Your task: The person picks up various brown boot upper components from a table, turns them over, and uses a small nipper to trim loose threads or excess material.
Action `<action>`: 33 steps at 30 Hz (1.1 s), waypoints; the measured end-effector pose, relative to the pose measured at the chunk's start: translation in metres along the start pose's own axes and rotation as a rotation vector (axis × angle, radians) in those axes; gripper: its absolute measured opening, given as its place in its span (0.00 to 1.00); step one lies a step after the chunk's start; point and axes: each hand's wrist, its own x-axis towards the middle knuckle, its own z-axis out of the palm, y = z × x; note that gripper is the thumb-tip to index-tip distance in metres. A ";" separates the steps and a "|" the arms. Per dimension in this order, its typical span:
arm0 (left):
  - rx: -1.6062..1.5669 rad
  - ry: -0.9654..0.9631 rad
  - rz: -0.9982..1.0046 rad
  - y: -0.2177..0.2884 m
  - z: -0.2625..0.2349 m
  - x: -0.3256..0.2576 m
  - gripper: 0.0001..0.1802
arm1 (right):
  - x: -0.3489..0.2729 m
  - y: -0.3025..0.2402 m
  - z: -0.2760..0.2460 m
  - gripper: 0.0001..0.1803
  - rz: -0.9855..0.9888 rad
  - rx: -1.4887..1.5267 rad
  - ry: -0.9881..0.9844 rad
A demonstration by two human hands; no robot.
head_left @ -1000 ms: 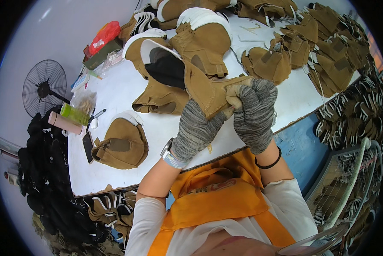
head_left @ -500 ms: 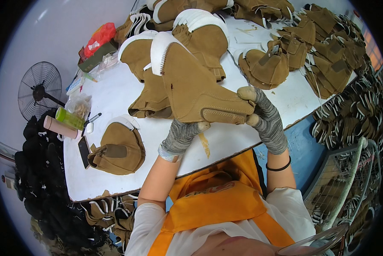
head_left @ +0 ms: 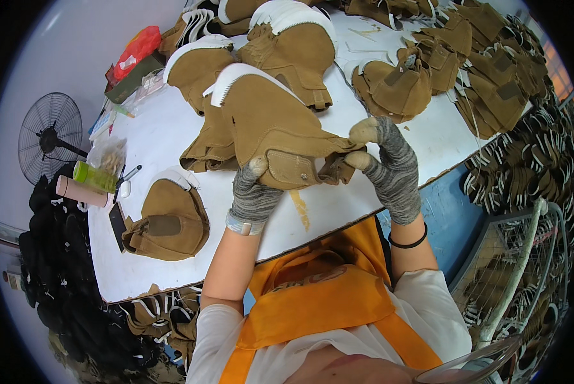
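A tan suede shoe upper point(head_left: 271, 118) with a white stitched lower edge is held up over the white table between my hands. My left hand point(head_left: 253, 192), in a grey knit fingerless-style glove, grips its near lower edge, the thumb on the stitched flap and the other fingers hidden beneath. My right hand point(head_left: 388, 163), gloved alike, pinches the right end of the upper between thumb and fingers. Behind it lie two more tan uppers point(head_left: 296, 61), point(head_left: 200, 70) with white edges. Another upper point(head_left: 171, 221) rests on the table to the left of my left hand.
The white table point(head_left: 338, 214) carries piled uppers point(head_left: 492, 83) at the far right. On its left are a green cup point(head_left: 98, 178), a pink bottle point(head_left: 82, 191), a pen and a dark phone point(head_left: 117, 224). A fan point(head_left: 50, 131) stands left; a wire cart point(head_left: 504, 269) stands right.
The held upper has tipped and lowered, so its white edge sits lower and its right end gapes more. My left thumb has come up onto the flap. The whole view has shifted slightly.
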 end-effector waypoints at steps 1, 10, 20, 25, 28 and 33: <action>0.023 -0.002 -0.007 -0.002 0.000 0.000 0.39 | 0.000 -0.002 0.002 0.19 -0.002 -0.014 -0.004; 0.061 -0.084 -0.060 -0.006 0.005 -0.001 0.40 | 0.020 -0.019 0.005 0.12 0.497 0.467 0.090; 0.013 -0.007 0.119 0.002 -0.003 -0.001 0.40 | -0.001 -0.006 -0.002 0.31 0.579 0.221 -0.032; 0.063 -0.001 0.120 0.002 -0.005 -0.001 0.38 | -0.014 -0.006 0.016 0.36 0.631 0.368 -0.181; 0.057 -0.016 0.151 0.005 0.000 0.000 0.39 | -0.010 -0.006 0.019 0.33 0.687 0.471 -0.243; 0.046 -0.042 0.126 0.007 -0.004 0.000 0.40 | -0.009 -0.004 0.022 0.26 0.794 0.611 -0.273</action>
